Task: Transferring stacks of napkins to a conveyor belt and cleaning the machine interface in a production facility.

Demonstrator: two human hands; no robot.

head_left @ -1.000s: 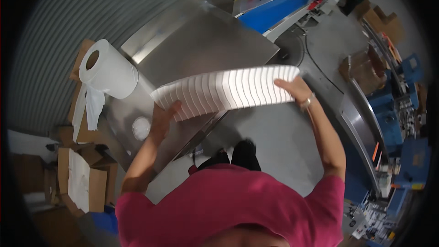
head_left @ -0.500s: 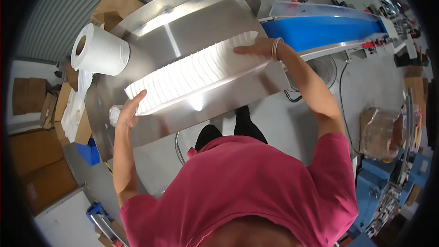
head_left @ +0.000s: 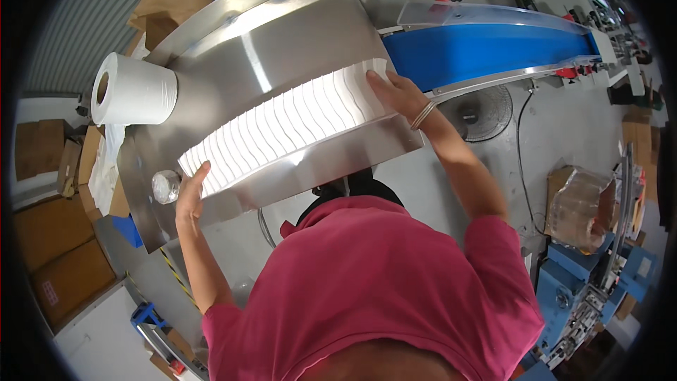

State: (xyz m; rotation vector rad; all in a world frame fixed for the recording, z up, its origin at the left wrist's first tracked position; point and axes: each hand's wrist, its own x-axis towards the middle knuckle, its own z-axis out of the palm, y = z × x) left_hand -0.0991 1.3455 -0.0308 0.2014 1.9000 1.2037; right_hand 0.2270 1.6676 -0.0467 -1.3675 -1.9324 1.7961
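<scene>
A long row of white, thin, folded sheets or pads point(head_left: 282, 123) stands packed side by side on the steel table point(head_left: 211, 63). My left hand point(head_left: 190, 190) presses against its left end, thumb on top. At the right end my right hand point(head_left: 396, 93) grips the row, with the thumb over the near face and a bangle on the wrist. The row is squeezed between both hands and bows slightly. Whether it rests on the table or is lifted a little I cannot tell. Beside my left hand lies a small roll of clear tape point(head_left: 166, 187).
A big white roll point(head_left: 141, 89) lies at the table's left. Past its right end runs a blue conveyor belt point(head_left: 486, 53) with a clear guard. A floor fan point(head_left: 479, 109) stands below the belt. Cardboard boxes point(head_left: 56, 261) are at the left, blue machinery point(head_left: 564, 289) at the right.
The view has shifted, so the table and roll appear further left. Both hands keep hold of the row, which now bows more. My right hand has turned, with its thumb nearer the row's end.
</scene>
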